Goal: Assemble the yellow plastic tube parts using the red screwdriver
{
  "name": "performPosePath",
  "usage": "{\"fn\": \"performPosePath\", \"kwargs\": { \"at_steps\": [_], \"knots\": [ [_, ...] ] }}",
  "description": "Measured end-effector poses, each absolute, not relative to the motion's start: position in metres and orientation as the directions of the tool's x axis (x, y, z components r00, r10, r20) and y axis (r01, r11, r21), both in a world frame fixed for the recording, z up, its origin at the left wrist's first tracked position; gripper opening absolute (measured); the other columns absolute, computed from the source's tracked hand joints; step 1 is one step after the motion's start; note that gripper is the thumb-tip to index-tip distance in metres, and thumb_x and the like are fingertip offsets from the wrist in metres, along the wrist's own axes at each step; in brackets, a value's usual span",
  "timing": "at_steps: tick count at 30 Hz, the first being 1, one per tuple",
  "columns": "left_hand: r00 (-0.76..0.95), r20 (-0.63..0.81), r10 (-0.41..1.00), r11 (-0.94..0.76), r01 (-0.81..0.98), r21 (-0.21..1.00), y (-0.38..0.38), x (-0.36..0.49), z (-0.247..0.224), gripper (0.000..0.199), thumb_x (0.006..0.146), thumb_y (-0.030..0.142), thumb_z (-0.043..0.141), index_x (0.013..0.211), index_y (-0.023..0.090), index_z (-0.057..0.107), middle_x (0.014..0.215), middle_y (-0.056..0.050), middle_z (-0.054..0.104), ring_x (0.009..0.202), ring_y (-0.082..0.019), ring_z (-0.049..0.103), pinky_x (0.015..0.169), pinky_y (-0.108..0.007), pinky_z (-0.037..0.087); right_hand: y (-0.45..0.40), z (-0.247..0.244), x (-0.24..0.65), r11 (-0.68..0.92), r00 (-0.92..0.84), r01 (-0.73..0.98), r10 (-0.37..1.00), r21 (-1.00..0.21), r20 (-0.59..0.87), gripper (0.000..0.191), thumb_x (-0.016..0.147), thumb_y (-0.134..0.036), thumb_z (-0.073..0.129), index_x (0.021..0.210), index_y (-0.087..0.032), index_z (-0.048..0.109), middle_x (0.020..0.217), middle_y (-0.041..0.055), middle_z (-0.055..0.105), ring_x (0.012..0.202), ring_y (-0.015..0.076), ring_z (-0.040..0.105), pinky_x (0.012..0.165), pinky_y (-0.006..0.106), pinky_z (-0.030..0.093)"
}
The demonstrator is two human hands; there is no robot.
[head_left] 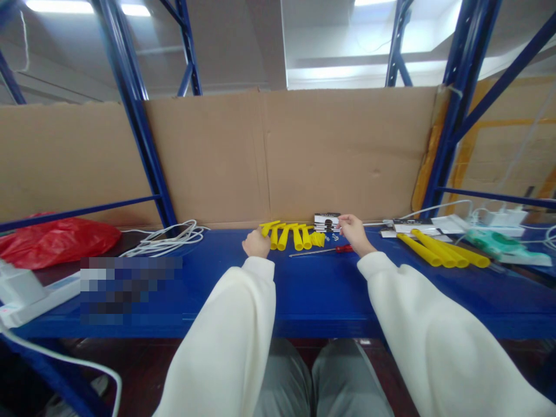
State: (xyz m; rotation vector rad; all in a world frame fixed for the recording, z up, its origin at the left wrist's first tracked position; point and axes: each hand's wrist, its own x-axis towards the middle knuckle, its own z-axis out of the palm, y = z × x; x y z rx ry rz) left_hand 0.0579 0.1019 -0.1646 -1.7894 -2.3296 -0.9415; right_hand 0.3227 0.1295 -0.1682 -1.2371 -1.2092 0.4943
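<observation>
My left hand is closed at the left end of a row of yellow pieces, its fingers on a slim yellow piece that points to the right. Several yellow tapered tubes lie side by side just right of it. My right hand has its fingertips pinched together beside a black-and-white printed packet; whatever they hold is too small to make out. Below that hand lies a screwdriver with a red handle, its shaft pointing left. Small yellow parts and tiny metal screws sit between the tubes and my right hand.
More yellow tubes lie at the right, near a green-and-white packet and white cables. On the left are a coiled white cable, a red plastic bag and a power strip. Cardboard walls the blue table's back.
</observation>
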Motion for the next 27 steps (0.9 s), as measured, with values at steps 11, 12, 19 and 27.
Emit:
{"fn": "performPosePath", "kwargs": {
  "at_steps": [11,12,19,27],
  "knots": [
    [-0.291,0.253,0.923,0.163,0.888,0.430,0.109,0.061,-0.175,0.039,0.091,0.026,0.048,0.127,0.026,0.062,0.123,-0.014,0.071,0.117,-0.029,0.065,0.099,-0.048,0.044,0.125,-0.169,0.320,0.338,0.279,0.342,0.854,-0.877,0.439,0.014,0.079,-0.010,0.047,0.083,-0.019,0.057,0.059,-0.0032,0.059,0.047,0.0101,0.051,0.053,0.022,0.048],
    [-0.273,0.233,0.934,0.149,0.885,0.441,0.109,0.061,-0.175,0.040,0.091,0.025,0.047,0.129,0.027,0.060,0.124,-0.013,0.070,0.118,-0.029,0.064,0.100,-0.050,0.042,0.124,-0.168,0.320,0.336,0.279,0.337,0.856,-0.879,0.435,0.014,0.079,-0.009,0.047,0.082,-0.019,0.057,0.059,-0.0035,0.059,0.047,0.0099,0.051,0.054,0.022,0.048],
    [-0.204,0.195,0.959,0.090,0.876,0.473,0.110,0.061,-0.175,0.050,0.090,0.024,0.047,0.140,0.027,0.050,0.133,-0.014,0.065,0.125,-0.031,0.059,0.106,-0.057,0.036,0.119,-0.165,0.319,0.330,0.284,0.320,0.861,-0.888,0.422,0.014,0.078,-0.008,0.048,0.082,-0.018,0.057,0.059,-0.0036,0.059,0.048,0.0103,0.052,0.056,0.023,0.049],
    [-0.226,0.239,0.944,0.090,0.876,0.473,0.112,0.062,-0.177,0.048,0.092,0.017,0.038,0.137,0.023,0.054,0.140,-0.015,0.059,0.130,-0.031,0.055,0.110,-0.059,0.032,0.128,-0.166,0.333,0.291,0.325,0.476,0.819,-0.830,0.473,0.024,0.078,-0.013,0.046,0.094,-0.015,0.064,0.075,0.0045,0.069,0.068,0.0171,0.063,0.069,0.030,0.053]
  ]
}}
